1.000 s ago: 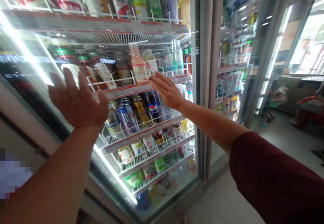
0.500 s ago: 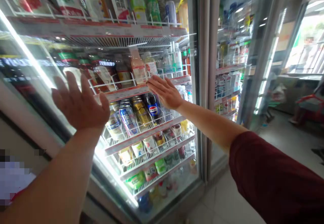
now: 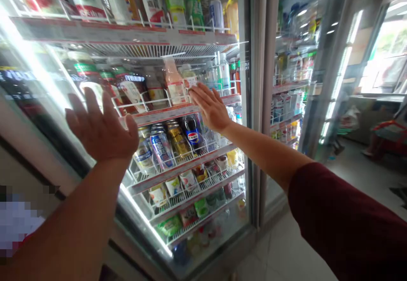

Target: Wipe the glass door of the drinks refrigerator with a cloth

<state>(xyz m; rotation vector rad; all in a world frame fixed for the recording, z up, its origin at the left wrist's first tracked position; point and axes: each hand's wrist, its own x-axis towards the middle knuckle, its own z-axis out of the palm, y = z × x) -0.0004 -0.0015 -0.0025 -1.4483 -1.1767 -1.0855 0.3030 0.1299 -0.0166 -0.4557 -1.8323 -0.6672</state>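
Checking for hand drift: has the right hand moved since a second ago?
Yes. The right hand slid slightly upward along the cooler door, fingertips now above the red shelf strip.

"Pepsi" on dark bottle [image 3: 192,133]

L hand [image 3: 101,130] & R hand [image 3: 210,108] flat against fridge door [image 3: 222,213].

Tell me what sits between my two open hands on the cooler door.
In the head view, between the left hand and right hand, the glass door shows a red-edged wire shelf. Bottles stand on it, cans beneath.
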